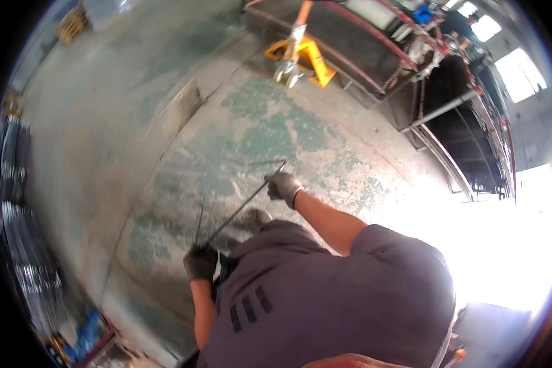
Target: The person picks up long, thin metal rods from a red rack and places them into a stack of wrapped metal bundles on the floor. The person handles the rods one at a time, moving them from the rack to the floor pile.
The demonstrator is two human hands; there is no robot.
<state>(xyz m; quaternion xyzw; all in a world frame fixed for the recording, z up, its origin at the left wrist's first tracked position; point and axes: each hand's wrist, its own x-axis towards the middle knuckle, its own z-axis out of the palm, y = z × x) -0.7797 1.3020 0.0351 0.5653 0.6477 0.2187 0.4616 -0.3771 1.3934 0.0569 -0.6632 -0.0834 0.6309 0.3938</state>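
A thin, dark metal rod slants between my two hands above the floor. Its ends turn off at an angle: one short leg rises by my left hand and the other points leftward beyond my right hand. Low and to the left, my left hand, in a dark glove, is closed around the rod near one bend. My right hand, in a lighter grey glove, grips the rod close to the other bend. Part of a shoe shows beneath, next to my dark shirt.
A yellow pallet jack with an orange handle stands ahead, beside a long dark metal table. Dark panels on metal frames are at the right. Bundled metal bars line the left side. A wooden pallet lies far left.
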